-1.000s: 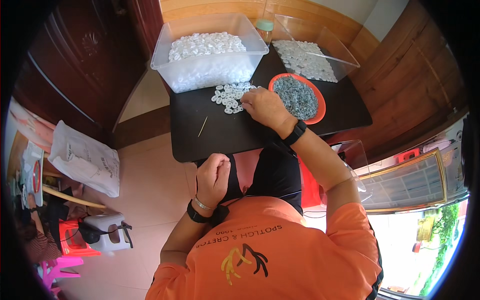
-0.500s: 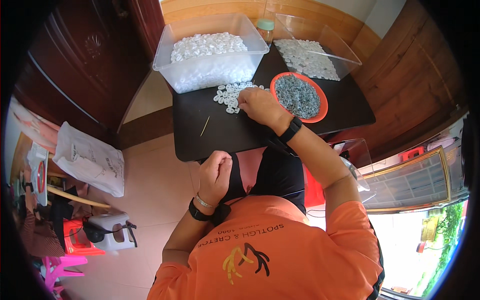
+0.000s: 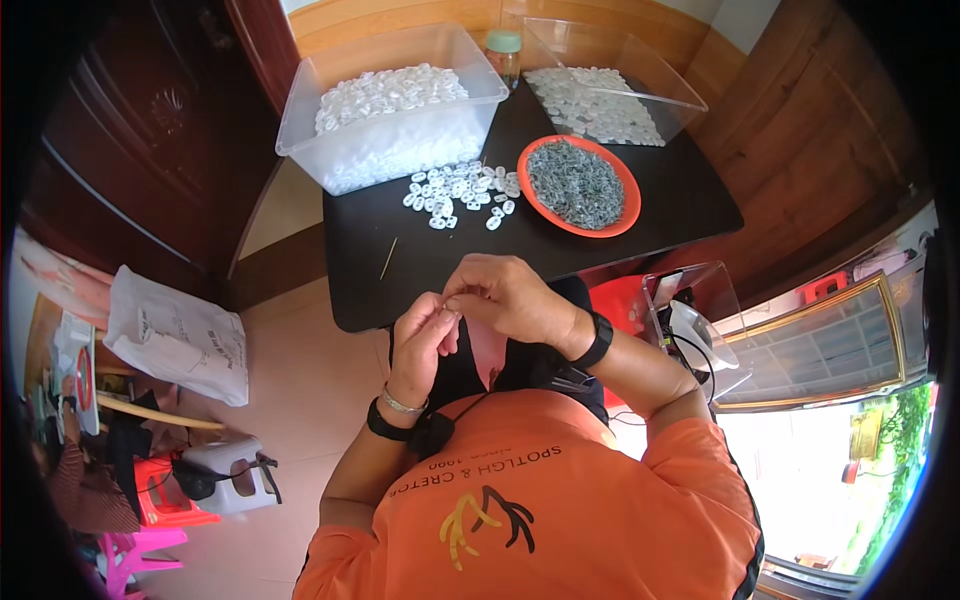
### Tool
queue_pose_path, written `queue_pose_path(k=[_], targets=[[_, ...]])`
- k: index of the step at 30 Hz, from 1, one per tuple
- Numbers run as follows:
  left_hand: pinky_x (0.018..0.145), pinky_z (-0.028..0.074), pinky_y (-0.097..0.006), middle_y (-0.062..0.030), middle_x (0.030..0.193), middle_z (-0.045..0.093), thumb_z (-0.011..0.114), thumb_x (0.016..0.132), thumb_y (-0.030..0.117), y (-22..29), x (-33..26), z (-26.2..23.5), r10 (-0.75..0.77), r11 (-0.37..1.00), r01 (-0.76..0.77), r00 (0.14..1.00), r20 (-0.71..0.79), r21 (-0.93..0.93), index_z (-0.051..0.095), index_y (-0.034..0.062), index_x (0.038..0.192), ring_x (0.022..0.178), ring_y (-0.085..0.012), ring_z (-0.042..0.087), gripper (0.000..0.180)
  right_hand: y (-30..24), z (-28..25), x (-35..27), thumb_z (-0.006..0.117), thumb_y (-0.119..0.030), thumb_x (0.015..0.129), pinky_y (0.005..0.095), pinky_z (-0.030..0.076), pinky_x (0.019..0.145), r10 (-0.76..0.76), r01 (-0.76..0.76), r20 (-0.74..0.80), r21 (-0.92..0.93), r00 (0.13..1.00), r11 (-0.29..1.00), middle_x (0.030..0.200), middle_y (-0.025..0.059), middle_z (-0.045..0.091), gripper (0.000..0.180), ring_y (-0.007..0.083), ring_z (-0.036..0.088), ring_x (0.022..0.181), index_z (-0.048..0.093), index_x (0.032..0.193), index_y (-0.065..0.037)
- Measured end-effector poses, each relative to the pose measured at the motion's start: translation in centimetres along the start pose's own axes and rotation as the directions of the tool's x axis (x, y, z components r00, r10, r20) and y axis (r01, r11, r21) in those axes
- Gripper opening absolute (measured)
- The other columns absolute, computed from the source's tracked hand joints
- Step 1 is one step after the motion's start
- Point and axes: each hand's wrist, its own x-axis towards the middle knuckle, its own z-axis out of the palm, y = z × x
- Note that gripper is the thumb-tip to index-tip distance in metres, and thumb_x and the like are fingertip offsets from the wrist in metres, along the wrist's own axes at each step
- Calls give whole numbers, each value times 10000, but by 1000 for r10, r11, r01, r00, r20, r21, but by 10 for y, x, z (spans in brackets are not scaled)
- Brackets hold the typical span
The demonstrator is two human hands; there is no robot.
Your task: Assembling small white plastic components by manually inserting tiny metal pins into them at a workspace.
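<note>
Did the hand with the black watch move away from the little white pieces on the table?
Yes. The right hand left the white pieces beside the orange bowl and came back toward the body, past the near table edge, meeting the left hand.

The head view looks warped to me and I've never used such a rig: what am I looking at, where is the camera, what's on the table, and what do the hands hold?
It is one wide fisheye camera worn on a person's head, looking down, so straight edges bend near the rim. There is no machine here, only two bare hands.

The left hand and the right hand meet fingertip to fingertip near the front edge of the black table. They seem to pinch something small between them; it is too small to make out.

On the table: a clear bin of white pieces at the back left, a loose pile of white pieces in front of it, an orange bowl of grey pieces, a clear tray of pale pieces at the back right, and a thin stick.
</note>
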Motion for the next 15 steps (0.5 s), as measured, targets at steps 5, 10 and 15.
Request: queue_pose_path(k=[5, 10, 15], targets=[[487, 371, -204, -26, 632, 539, 455, 903, 174, 0, 2, 1, -139, 971, 133, 990, -18, -199, 555, 36, 857, 523, -86, 482, 177, -1, 6, -14, 718, -35, 736, 316, 518, 665, -153, 146, -105, -75, 983, 986, 872, 96, 621, 240, 241, 634, 780, 680, 972, -43], [474, 351, -202, -19, 618, 524, 459, 901, 170, 0, 3, 6, -120, 978, 116, 993, -11, -172, 546, 42, 833, 502, -83, 461, 169, -4, 2, -19, 738, -36, 701, 331, 528, 678, -297, 243, -136, -314, 945, 918, 881, 82, 633, 272, 261, 627, 816, 695, 966, -81], [478, 335, -216, -21, 624, 466, 436, 907, 187, 1, 3, -4, -62, 996, 59, 997, -49, -64, 479, 59, 813, 519, -103, 434, 164, 5, -51, -15, 727, -41, 714, 363, 514, 761, -268, 148, -233, -432, 935, 890, 900, 84, 651, 163, 283, 626, 862, 676, 868, -53]])
